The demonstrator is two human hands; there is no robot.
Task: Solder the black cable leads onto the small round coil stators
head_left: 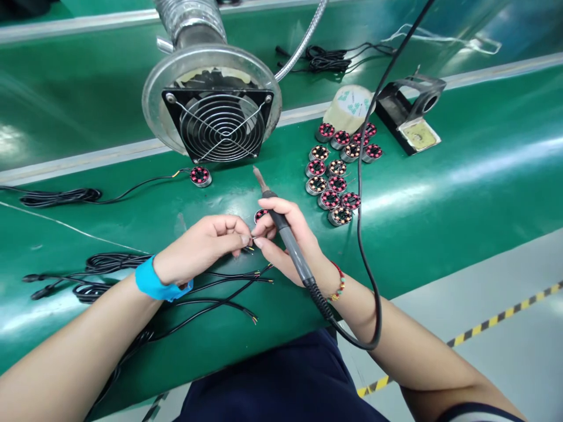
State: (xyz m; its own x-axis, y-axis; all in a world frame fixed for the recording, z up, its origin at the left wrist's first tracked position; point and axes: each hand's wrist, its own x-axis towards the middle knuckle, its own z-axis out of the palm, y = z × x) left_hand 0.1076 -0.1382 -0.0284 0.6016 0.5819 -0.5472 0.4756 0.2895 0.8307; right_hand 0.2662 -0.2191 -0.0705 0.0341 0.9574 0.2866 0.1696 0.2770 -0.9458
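Note:
My right hand (310, 249) is closed around a soldering iron (290, 243), whose tip points up and away from me. The thumb and a fingertip of that hand also meet at a thin wire end. Against them, my left hand (213, 237) pinches a black cable (248, 249) close to its thin coloured wires; most of the cable's end is hidden by the fingers. Just beyond my right fingers, a small round motor coil (260, 215) is partly covered. Below my hands lie several black cables (237, 308) with bared, coloured wire ends.
A fume extractor fan (226, 126) stands over the green bench (422, 223). Several motor coils (337, 184) are grouped at right, near a tape roll (349, 108) and an iron stand (413, 111). One coil (200, 176) at left has a cable attached. The iron's cord (361, 193) loops over my right forearm.

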